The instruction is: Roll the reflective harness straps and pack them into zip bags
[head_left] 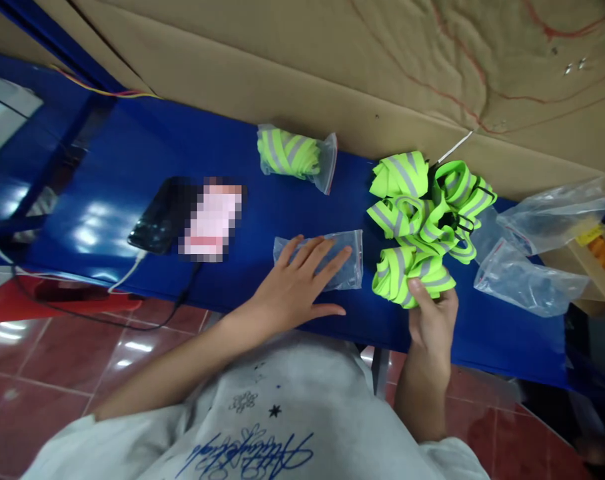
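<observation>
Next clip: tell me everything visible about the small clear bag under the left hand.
The small clear bag is thin, glossy plastic, rectangular, wrinkled, and looks flat and empty. A strip along its right end looks like a zip seal; open or closed, I cannot tell. It lies on the blue table, just left of the neon-yellow bands. The left hand rests palm down on its left half, fingers spread over it.

Single head-worn view, steeply downward, close over the blue table
</observation>
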`<state>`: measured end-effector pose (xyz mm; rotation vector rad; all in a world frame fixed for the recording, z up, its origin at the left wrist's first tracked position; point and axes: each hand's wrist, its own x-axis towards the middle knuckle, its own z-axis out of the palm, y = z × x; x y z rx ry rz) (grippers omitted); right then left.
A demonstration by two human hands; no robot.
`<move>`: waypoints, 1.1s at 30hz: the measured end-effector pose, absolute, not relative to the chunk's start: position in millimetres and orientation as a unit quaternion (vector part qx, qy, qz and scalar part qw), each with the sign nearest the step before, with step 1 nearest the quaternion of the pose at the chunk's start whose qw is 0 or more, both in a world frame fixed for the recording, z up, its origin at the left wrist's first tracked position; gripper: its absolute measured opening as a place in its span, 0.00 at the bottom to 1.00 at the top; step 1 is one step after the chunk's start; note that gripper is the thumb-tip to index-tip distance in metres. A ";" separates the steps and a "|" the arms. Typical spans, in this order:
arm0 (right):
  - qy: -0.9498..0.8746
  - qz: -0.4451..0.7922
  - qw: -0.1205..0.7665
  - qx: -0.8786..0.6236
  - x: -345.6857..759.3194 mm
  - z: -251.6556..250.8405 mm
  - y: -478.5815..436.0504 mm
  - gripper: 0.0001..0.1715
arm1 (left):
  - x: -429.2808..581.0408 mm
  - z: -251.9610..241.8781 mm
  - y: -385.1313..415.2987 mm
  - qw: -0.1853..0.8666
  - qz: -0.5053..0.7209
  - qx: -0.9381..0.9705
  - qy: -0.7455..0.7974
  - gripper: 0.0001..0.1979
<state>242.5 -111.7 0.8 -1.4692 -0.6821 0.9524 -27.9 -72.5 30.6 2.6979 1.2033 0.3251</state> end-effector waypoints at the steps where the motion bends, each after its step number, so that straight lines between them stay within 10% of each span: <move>1: -0.291 0.439 0.578 -0.623 244.6 1.1 -116.8 0.35 | -33.1 24.6 -71.9 0.081 0.101 0.903 0.409 0.50; 13: -0.468 0.618 0.280 -0.567 205.3 0.8 -104.6 0.33 | -78.4 -12.0 -44.0 0.180 0.074 0.888 0.416 0.56; 21: -0.364 0.681 0.415 -0.481 230.5 4.3 -119.7 0.35 | -56.3 26.3 -58.7 0.155 0.066 0.883 0.438 0.60; 27: -0.230 0.433 0.593 -0.639 242.2 2.0 -112.8 0.30 | -4.2 23.3 -44.0 0.148 0.090 0.897 0.406 0.59; 33: -0.273 0.403 0.574 -0.658 244.6 -2.2 -112.4 0.32 | -1.8 13.2 -35.7 0.170 0.139 0.903 0.369 0.53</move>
